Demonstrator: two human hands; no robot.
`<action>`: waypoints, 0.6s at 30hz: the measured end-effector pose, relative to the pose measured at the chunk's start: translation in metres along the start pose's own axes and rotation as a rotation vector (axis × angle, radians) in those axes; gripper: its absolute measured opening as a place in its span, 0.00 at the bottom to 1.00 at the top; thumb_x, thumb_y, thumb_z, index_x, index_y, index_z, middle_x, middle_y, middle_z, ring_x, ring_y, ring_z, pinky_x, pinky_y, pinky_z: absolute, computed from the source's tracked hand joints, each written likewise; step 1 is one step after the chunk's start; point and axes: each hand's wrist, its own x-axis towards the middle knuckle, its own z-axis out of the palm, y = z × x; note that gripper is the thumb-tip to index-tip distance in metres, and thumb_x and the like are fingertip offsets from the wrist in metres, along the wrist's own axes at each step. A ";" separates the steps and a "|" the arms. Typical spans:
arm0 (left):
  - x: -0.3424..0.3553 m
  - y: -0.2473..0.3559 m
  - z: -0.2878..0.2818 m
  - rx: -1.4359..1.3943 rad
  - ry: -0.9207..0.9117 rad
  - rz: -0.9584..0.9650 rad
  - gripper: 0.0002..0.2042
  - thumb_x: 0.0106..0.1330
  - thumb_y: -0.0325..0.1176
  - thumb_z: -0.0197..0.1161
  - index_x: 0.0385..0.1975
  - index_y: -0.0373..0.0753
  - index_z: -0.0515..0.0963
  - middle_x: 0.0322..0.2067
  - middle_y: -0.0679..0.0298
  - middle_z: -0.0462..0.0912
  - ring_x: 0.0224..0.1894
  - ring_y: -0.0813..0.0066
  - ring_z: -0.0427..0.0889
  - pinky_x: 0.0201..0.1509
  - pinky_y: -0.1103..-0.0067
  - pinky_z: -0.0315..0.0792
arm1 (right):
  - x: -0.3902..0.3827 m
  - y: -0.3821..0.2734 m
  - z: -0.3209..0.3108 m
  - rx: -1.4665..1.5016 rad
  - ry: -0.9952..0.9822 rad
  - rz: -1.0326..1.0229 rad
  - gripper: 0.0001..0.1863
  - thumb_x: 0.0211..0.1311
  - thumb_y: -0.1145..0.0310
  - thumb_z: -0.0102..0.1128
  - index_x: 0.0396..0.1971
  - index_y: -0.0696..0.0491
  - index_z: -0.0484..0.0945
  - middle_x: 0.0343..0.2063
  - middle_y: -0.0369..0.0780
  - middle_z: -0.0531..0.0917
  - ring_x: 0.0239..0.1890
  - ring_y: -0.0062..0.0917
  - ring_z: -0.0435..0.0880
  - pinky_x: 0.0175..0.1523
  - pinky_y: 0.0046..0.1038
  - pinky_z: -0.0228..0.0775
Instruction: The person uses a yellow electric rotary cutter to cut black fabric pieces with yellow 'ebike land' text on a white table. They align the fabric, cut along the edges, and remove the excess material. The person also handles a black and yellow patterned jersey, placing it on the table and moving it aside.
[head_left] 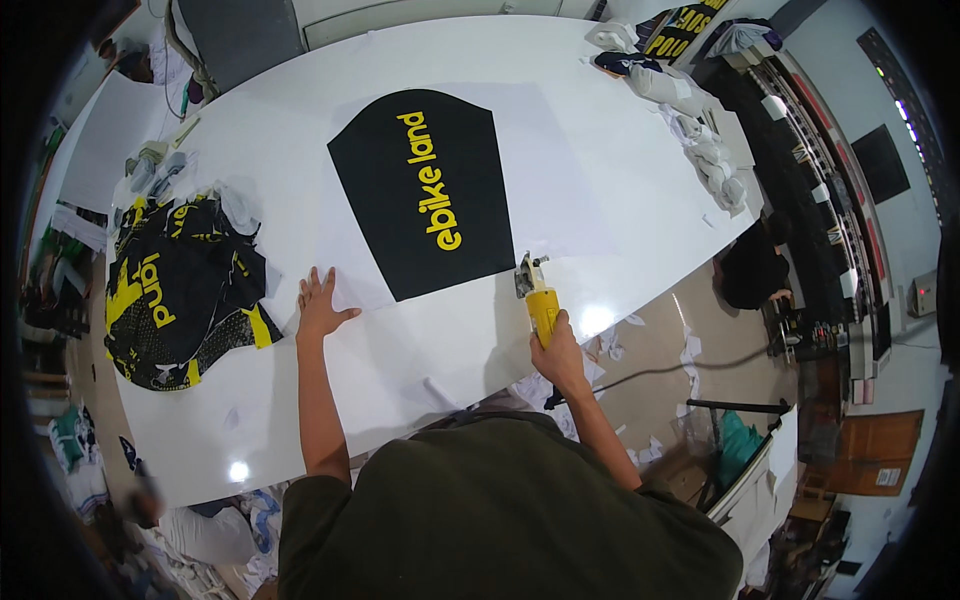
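Observation:
A black sleeve-shaped fabric panel (380, 190) with yellow lettering lies flat on white sheet material (555, 170) in the middle of the white table. My right hand (557, 355) is wrapped round the yellow body of an electric rotary cutter (541, 305). The cutter's metal head sits at the panel's near right corner; whether the blade touches the cloth I cannot tell. To the left of the panel's near corner, my left hand (321, 303) lies flat with its fingers spread, holding nothing.
Black and yellow printed fabric pieces (185, 290) are heaped at the table's left. Rolled white material (705, 150) lies along the far right edge. A dark power cord (665, 372) trails off to the right above the scrap-strewn floor. Beyond it, a person in black (748, 268) is beside a long machine (815, 180).

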 end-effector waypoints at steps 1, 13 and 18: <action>-0.001 -0.002 0.001 -0.015 -0.009 -0.005 0.58 0.51 0.60 0.78 0.81 0.53 0.51 0.81 0.47 0.39 0.81 0.34 0.37 0.80 0.47 0.42 | 0.001 -0.001 0.000 0.000 0.000 0.005 0.39 0.64 0.63 0.65 0.65 0.69 0.56 0.45 0.67 0.79 0.46 0.63 0.83 0.51 0.53 0.77; -0.002 -0.008 0.003 -0.121 0.027 0.009 0.58 0.49 0.54 0.82 0.80 0.52 0.53 0.81 0.48 0.40 0.81 0.35 0.36 0.80 0.47 0.39 | 0.024 -0.011 0.009 -0.015 0.003 0.000 0.33 0.64 0.63 0.64 0.60 0.64 0.58 0.45 0.65 0.79 0.43 0.63 0.83 0.48 0.55 0.77; -0.002 -0.009 0.004 -0.143 0.031 0.001 0.58 0.48 0.52 0.82 0.80 0.52 0.53 0.81 0.49 0.41 0.81 0.36 0.35 0.81 0.49 0.38 | 0.019 -0.013 0.007 0.011 -0.015 0.010 0.30 0.65 0.63 0.63 0.57 0.61 0.59 0.45 0.64 0.79 0.45 0.63 0.82 0.49 0.56 0.76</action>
